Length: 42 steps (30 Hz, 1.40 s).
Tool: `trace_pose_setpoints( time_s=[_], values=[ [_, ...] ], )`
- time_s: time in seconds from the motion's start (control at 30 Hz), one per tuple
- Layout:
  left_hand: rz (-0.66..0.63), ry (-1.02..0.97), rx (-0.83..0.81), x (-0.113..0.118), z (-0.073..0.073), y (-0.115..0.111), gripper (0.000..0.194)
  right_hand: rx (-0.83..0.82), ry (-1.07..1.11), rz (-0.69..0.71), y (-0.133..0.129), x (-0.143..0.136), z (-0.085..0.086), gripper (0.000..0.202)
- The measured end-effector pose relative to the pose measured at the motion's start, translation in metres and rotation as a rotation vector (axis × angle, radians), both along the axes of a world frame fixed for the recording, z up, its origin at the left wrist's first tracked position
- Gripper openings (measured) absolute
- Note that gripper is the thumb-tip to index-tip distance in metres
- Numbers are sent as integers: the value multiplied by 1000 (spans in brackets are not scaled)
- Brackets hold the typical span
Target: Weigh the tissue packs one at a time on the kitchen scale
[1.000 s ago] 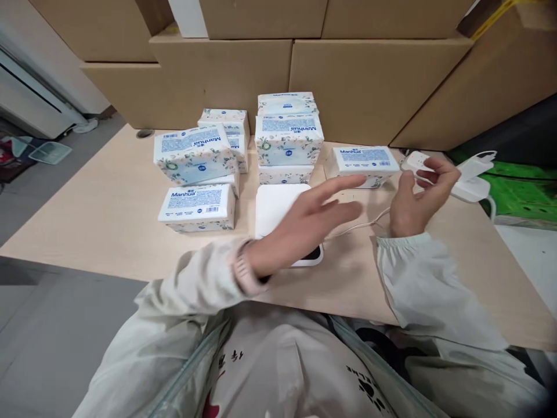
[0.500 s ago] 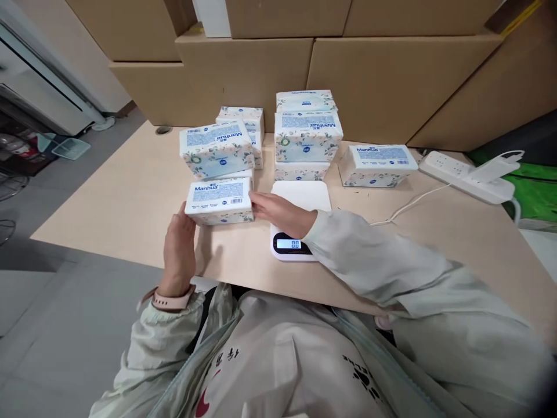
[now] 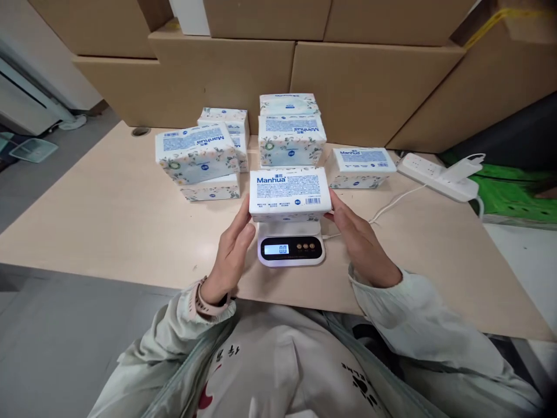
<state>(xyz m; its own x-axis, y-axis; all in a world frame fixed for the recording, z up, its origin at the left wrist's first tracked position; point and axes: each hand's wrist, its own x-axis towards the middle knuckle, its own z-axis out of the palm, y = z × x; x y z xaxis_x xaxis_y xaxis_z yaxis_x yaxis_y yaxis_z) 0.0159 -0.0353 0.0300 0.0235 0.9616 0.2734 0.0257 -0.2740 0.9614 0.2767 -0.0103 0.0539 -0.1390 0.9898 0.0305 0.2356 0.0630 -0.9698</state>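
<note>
Between my two hands is a white and blue tissue pack (image 3: 290, 194) marked "Manhua", held level over a white digital scale (image 3: 292, 261). My left hand (image 3: 232, 249) grips its left end, and my right hand (image 3: 359, 238) its right end. The scale's lit display reads 0.0, and the pack hides most of its plate. Whether the pack touches the plate I cannot tell. Behind it stands a stack of tissue packs (image 3: 291, 139). To the left, a tilted tissue pack (image 3: 195, 154) rests on another tissue pack (image 3: 213, 188).
A single tissue pack (image 3: 362, 167) lies to the right, near a white power strip (image 3: 437, 177) with a cable running across the table (image 3: 108, 232). Large cardboard boxes (image 3: 226, 81) wall off the back. A green item (image 3: 513, 197) lies at the far right.
Both hands have carried the tissue pack from the left side of the table to the right, over the scale. The view has shifted slightly. The display still shows 0.0.
</note>
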Motion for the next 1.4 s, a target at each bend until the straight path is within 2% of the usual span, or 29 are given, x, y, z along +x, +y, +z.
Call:
trace_pose_setpoints(
  time_s=[0.17, 0.33, 0.47, 0.63, 0.9, 1.4],
  values=[
    [50, 83, -8, 3, -19, 15, 67, 29, 86, -12, 13, 6, -26, 69],
    [141, -12, 18, -8, -34, 13, 57, 108, 202, -170, 14, 12, -41, 60],
    [154, -75, -12, -8, -33, 12, 55, 83, 300, -234, 15, 19, -49, 54],
    [158, -101, -36, -5, -28, 12, 56, 48, 269, -226, 18, 20, -53, 58],
    [131, -105, -35, -6, -26, 10, 49, 12, 280, -228, 19, 20, -56, 59],
    [148, -101, -67, -6, -27, 9, 54, 36, 266, -189, 16, 18, -55, 57]
  ],
)
